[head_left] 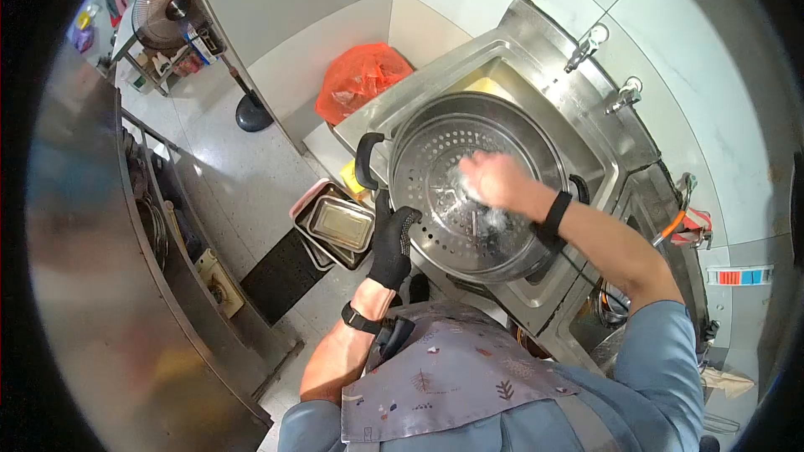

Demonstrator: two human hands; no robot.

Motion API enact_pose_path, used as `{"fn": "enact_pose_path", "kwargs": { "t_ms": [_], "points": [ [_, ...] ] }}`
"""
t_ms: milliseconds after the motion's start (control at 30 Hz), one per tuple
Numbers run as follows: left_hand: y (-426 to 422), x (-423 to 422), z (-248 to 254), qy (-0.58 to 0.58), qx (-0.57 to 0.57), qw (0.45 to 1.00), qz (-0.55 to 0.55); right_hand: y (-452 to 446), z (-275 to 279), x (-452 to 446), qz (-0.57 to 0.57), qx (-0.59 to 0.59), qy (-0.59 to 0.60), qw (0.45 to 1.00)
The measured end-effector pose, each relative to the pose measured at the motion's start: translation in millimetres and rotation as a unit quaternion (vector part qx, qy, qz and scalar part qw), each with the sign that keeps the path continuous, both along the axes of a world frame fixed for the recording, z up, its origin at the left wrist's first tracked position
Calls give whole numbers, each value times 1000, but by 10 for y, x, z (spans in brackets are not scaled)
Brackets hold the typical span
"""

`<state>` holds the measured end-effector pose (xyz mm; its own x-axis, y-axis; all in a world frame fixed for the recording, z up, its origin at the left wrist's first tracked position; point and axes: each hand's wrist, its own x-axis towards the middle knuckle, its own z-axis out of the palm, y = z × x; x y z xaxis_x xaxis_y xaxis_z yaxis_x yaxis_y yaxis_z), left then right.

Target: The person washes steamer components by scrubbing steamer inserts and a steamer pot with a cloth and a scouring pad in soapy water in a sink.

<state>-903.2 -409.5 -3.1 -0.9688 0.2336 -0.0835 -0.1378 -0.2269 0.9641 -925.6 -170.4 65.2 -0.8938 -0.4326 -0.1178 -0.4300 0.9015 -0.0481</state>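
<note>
A large steel steamer pot (423,238) with a perforated bottom and black side handles rests tilted over the sink. My left hand (392,243), in a black glove, grips its left rim just below the black handle (368,159). My right hand (494,180) is bare and inside the pot, over the perforated bottom. Its fingers are closed and blurred by motion, with something whitish under them that I cannot make out. Wet, pale smears show on the metal beside that hand.
The steel sink (536,71) has taps (586,46) on the wall behind it. A red plastic bag (360,79) stands left of the sink. Stacked metal trays (342,224) sit low on the left, near a steel counter (109,285). An orange hose (670,226) hangs at right.
</note>
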Motion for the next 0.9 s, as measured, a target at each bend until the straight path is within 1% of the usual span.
{"fn": "enact_pose_path", "kwargs": {
  "t_ms": [33, 67, 100, 133, 167, 200, 267, 300, 333, 367, 433, 467, 533, 567, 600, 633, 667, 700, 733, 800, 833, 867, 900],
  "points": [
    [31, 4, 12, -155, 145, 977, 20, -133, -61, 40, 35, -30, -8, 999],
    [52, 24, -8, -154, 146, 977, 13, -399, 64, 70, 52, 6, -57, 997],
    [40, 39, -54, -85, 87, 992, -9, -531, -112, 102, 67, 5, -14, 998],
    [13, 43, -115, -14, 29, 999, -31, -631, -141, 95, 70, -39, 5, 997],
    [-41, 46, -191, 69, -66, 994, -52, -617, -54, 53, 59, -41, -7, 997],
    [-70, 52, -279, 71, -64, 994, -56, -598, 28, 13, 48, -45, -21, 998],
    [-97, 73, -369, 219, -149, 964, -9, -244, -53, -169, 35, -20, -3, 999],
    [-69, 112, -223, 112, -87, 990, -15, -25, -124, -252, 25, 2, 13, 1000],
    [-77, 103, -186, 110, -88, 990, -13, 150, -176, -320, -44, 41, 81, 995],
    [-87, 64, -161, 75, -60, 995, -23, 456, -277, -400, -127, -65, 52, 988],
    [-45, 40, -65, -6, 7, 1000, -11, 776, -218, -427, -132, 86, 78, 984],
    [-24, 28, -16, -46, 41, 998, -1, 773, -243, -459, -130, 87, 81, 984],
    [-21, 21, 3, 8, -18, 1000, -13, 649, -384, -405, -152, 61, 110, 980],
    [-17, 16, -11, 28, -39, 999, -18, 503, -534, -388, -132, -6, 103, 986],
    [-23, 28, -92, 10, -13, 1000, -23, 83, -247, -328, -80, 1, 89, 993],
    [-14, 46, -157, 2, -2, 1000, -26, -205, -207, -300, -30, -23, 87, 996],
    [-6, 63, -222, -5, 10, 1000, -29, -496, -69, -263, 0, -13, 49, 999],
    [20, 87, -295, -32, 49, 998, -14, -728, 106, -197, 18, -51, 20, 998],
    [5, 85, -267, -37, 52, 998, -25, -780, 34, -212, 21, -56, 19, 998],
    [-27, 87, -232, -48, 56, 996, -48, -623, -50, -313, 0, -46, 64, 997],
    [-8, 82, -135, -7, 36, 999, -31, -477, -14, -412, -42, -13, 52, 998],
    [-19, 94, -143, -1, 38, 999, -24, -273, -109, -522, -105, 19, 57, 993],
    [-29, 106, -152, 5, 40, 999, -17, -29, -69, -557, -98, 50, 100, 989]
  ]
}}
